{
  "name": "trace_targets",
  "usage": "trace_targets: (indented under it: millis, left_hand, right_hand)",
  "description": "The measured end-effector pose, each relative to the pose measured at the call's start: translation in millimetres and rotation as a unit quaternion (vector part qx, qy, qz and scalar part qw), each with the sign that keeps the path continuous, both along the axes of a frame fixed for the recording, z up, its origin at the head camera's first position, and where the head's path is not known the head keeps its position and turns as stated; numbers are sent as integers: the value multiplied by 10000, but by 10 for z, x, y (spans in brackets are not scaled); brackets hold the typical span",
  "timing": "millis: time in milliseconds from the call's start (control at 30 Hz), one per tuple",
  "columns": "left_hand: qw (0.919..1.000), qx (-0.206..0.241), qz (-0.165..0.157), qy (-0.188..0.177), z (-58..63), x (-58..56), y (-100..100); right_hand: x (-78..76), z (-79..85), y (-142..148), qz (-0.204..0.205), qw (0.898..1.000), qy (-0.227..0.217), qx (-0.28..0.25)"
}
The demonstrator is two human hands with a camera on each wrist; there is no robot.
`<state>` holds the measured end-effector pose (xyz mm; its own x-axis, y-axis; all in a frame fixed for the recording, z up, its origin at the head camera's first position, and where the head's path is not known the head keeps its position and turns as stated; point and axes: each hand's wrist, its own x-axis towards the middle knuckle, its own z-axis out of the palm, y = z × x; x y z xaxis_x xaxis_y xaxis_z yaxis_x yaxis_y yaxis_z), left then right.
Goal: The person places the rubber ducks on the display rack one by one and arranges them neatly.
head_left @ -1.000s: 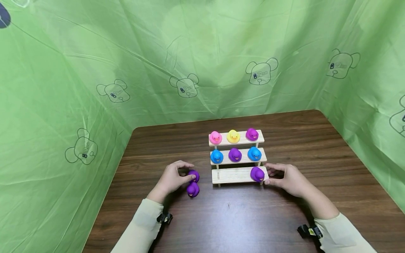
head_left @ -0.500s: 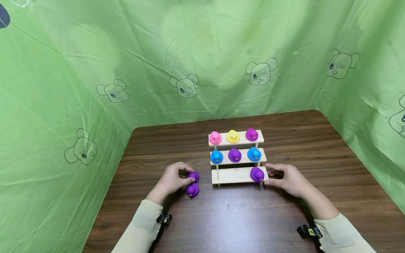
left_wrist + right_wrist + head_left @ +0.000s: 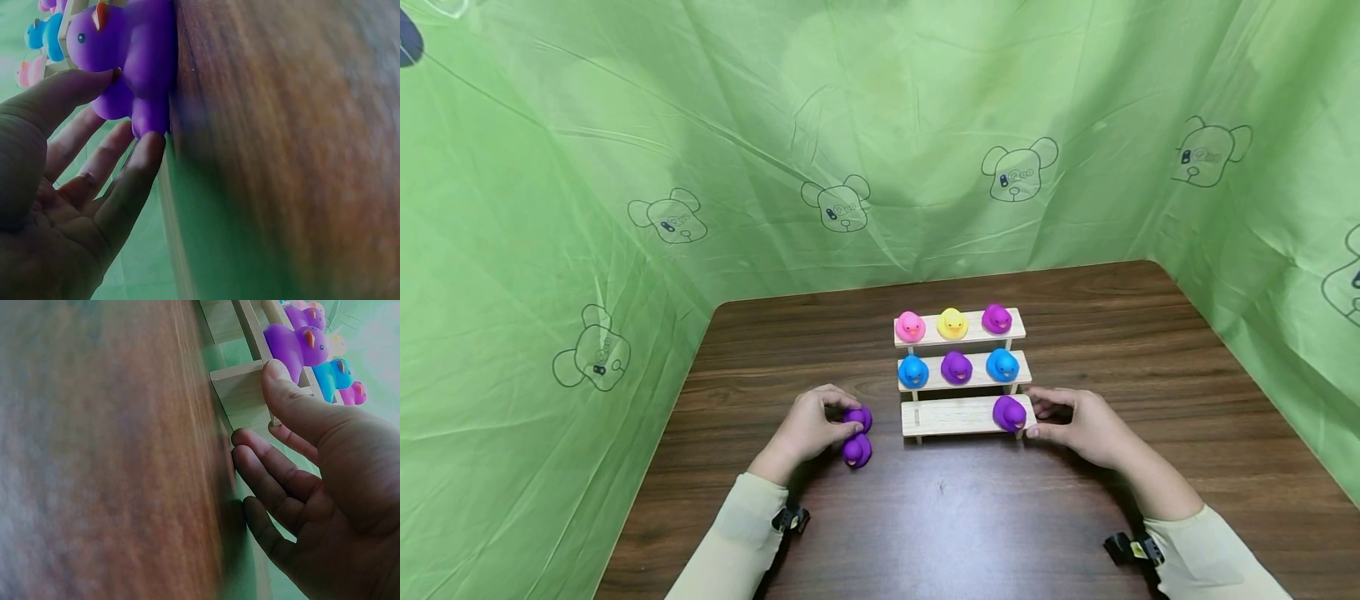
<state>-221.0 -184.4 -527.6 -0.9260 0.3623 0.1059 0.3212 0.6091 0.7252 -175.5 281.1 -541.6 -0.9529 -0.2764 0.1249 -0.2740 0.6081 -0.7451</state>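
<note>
On the table at left lie two purple rubber ducks close together. My left hand [image 3: 811,425] pinches the farther purple duck [image 3: 861,417] between thumb and fingers; the nearer duck [image 3: 857,451] sits just in front of the thumb. In the left wrist view, a purple duck [image 3: 147,50] fills the space beyond the thumb. My right hand [image 3: 1090,425] grips the right end of the lowest step of a three-tier wooden stand [image 3: 955,417], thumb at the front corner and index finger behind. Close to that thumb, a purple duck [image 3: 290,350] stands on the step.
On the top step sit a pink duck [image 3: 911,327], a yellow duck [image 3: 952,323] and a purple duck [image 3: 997,319]. The middle step holds a purple duck [image 3: 957,367] between two blue ones. A green cloth [image 3: 887,125] hangs behind the brown table [image 3: 970,517].
The left hand's fingers have closed onto the farther purple duck, the index finger coming down to it. My right hand and the stand have stayed in place.
</note>
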Motion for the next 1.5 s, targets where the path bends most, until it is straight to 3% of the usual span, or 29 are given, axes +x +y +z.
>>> trace_targets:
  millis: [367,833,1500]
  left_hand:
    - [9999,-19,0,130,-14,5,-7]
    - [9993,-139,167,291,78,80,24]
    - [9968,573,140,533,294,227,235]
  right_hand:
    - [2,5,0,20,10000,-16,-25]
    - [-13,-20,5,-18,9999,-101,85]
    - [5,12,-4,-30,9999,-112,-25]
